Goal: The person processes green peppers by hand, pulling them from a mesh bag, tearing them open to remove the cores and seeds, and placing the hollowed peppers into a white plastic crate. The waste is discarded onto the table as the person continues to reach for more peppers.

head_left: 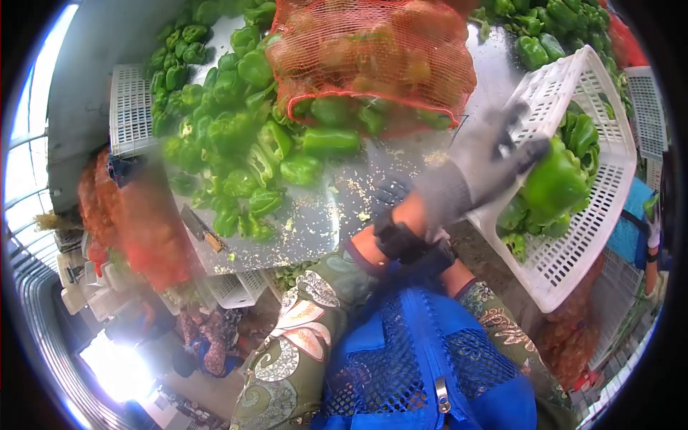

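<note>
My left hand (480, 161), in a grey glove with dark fingers, reaches right across my other arm, blurred by motion. Its fingers are apart beside a green pepper (555, 183) at the opening of a tilted white crate (602, 161). More peppers lie in that crate. My right hand (390, 190) is mostly hidden behind my left wrist; only dark gloved fingertips show above the metal table (358, 175), and their grip is unclear. A red mesh bag (373, 54) lies at the table's top, with green peppers at its mouth.
Many green peppers (229, 129) are heaped on the left. A knife (202, 228) lies at the table's left edge near scattered seeds. White crates (131, 107) and filled red bags (147, 222) stand around. Another person's gloved hand (653, 233) shows at far right.
</note>
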A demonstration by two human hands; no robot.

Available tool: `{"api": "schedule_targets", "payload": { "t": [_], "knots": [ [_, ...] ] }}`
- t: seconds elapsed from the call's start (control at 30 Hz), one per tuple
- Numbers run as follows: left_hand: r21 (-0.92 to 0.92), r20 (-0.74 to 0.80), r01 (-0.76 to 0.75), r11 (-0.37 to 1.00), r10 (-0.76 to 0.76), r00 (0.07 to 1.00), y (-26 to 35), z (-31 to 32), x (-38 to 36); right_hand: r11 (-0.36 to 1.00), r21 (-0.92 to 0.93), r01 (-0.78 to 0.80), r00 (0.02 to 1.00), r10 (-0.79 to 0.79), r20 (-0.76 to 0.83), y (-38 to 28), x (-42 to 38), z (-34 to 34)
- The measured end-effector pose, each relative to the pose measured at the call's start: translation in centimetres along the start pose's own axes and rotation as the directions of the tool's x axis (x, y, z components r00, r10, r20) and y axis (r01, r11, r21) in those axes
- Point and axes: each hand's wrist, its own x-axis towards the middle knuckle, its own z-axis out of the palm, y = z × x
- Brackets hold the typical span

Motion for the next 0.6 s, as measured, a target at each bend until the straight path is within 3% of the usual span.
{"api": "schedule_targets", "payload": {
  "t": [0.03, 0.07, 0.1, 0.13, 0.17, 0.23, 0.33, 0.4, 0.43, 0.47, 0.57, 0.6],
  "knots": [
    [0.033, -0.094, 0.037, 0.999, -0.033, 0.995, -0.7, -1.5, 1.5, 0.996, 0.073, -0.055, 0.998, 0.057, -0.021, -0.5, 0.6, 0.3],
    [0.352, -0.318, 0.008, 0.936, 0.112, 0.942, -3.7, -4.2, 2.5, 0.993, 0.090, -0.075, 0.997, 0.077, -0.024, -1.0, 1.4, 0.2],
    [0.638, -0.298, 0.140, 0.758, 0.075, 0.952, -4.9, -7.5, 2.6, 0.993, 0.082, -0.083, 0.996, 0.086, -0.031, -1.4, 2.0, -0.1],
    [0.893, -0.305, 0.269, 0.360, 0.045, 0.951, -8.0, -9.9, 1.5, 0.996, 0.043, -0.072, 0.997, 0.073, -0.014, -1.5, 2.4, -0.9],
    [0.947, -0.280, 0.298, 0.123, -0.143, 0.949, -10.3, -11.6, 0.3, 0.998, 0.003, -0.059, 0.998, 0.059, 0.004, -1.6, 2.9, -1.8],
    [0.972, -0.234, 0.195, -0.132, -0.452, 0.861, -15.4, -14.1, -2.9, 0.993, -0.116, -0.036, 0.999, 0.034, -0.015, -1.5, 4.0, -2.2],
    [0.978, -0.205, 0.187, -0.092, -0.282, 0.937, -21.5, -17.1, -5.7, 0.946, -0.324, 0.004, 0.993, -0.043, -0.114, -1.5, 6.1, -1.0],
    [0.989, -0.140, 0.147, -0.018, -0.435, 0.889, -20.8, -16.1, -5.5, 0.729, -0.664, 0.167, 0.974, -0.228, -0.006, -2.2, 7.9, 0.1],
    [0.991, -0.102, 0.131, 0.020, -0.510, 0.854, -20.1, -15.5, -5.8, 0.610, -0.741, 0.281, 0.938, -0.338, 0.077, -2.2, 8.3, 2.2],
    [0.987, 0.146, -0.161, -0.021, -0.321, 0.936, -24.9, -14.8, -8.5, 0.468, -0.799, 0.377, 0.883, -0.442, 0.158, -2.2, 8.8, 4.3],
    [0.851, -0.038, 0.190, 0.491, -0.302, 0.953, -27.1, -8.3, -10.7, 0.031, -0.939, 0.342, 0.752, -0.609, 0.254, 2.0, 14.3, 2.4],
    [0.873, -0.068, 0.197, 0.445, -0.289, 0.955, -27.2, -7.7, -11.4, 0.042, -0.958, 0.283, 0.812, -0.542, 0.216, 2.1, 15.0, 2.7]
  ]
}}
